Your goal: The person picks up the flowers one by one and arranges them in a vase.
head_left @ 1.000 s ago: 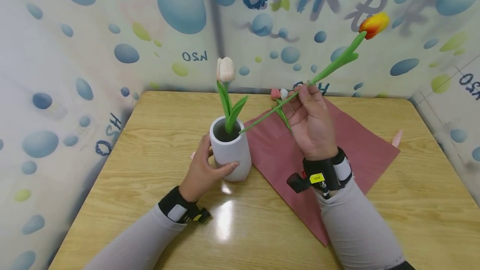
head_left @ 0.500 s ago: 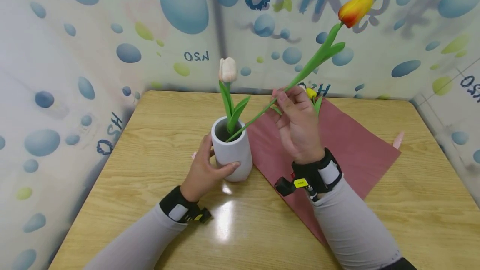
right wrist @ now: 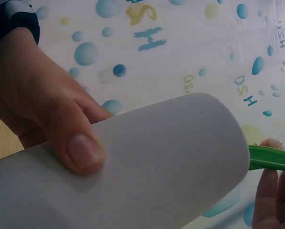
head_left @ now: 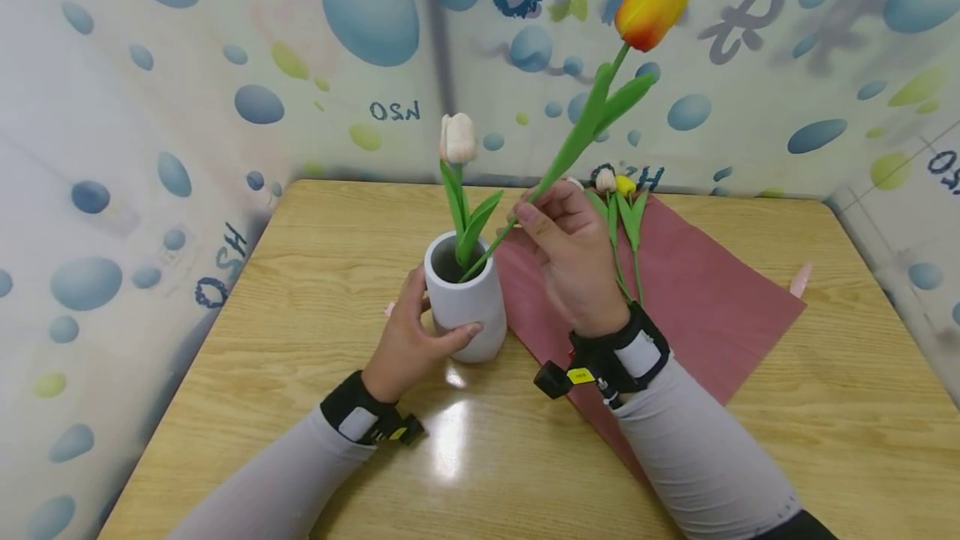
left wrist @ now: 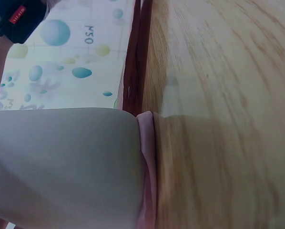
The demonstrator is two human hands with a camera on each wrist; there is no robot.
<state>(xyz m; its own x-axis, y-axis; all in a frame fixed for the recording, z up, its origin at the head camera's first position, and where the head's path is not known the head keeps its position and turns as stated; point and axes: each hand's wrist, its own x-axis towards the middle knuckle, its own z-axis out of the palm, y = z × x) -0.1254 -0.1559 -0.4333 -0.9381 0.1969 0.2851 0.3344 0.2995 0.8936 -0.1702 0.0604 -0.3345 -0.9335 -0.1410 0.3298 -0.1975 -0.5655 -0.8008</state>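
Observation:
My left hand point(head_left: 416, 332) grips the side of a white vase point(head_left: 471, 315) standing on the table, its thumb across the front. Inside the vase stands a white tulip point(head_left: 458, 138) with green leaves. My right hand point(head_left: 573, 252) pinches the stem of a yellow-orange tulip point(head_left: 654, 7) between thumb and fingers. That tulip leans to the upper right, and its stem's lower end is inside the vase mouth. In the right wrist view, the vase point(right wrist: 171, 157) hides the stem ends. The vase wall point(left wrist: 66, 167) fills much of the left wrist view.
A dark red wrapping sheet point(head_left: 712, 307) lies on the wooden table point(head_left: 315, 273) right of the vase. Several more tulips point(head_left: 630, 223) lie on it behind my right hand. A pink scrap point(head_left: 800, 280) shows at its right edge. A patterned curtain point(head_left: 225, 40) stands behind.
My right hand has moved left and slightly down toward the vase, bringing the yellow-orange tulip more upright. Its stem end has gone from the rim into the mouth. My left hand stays put.

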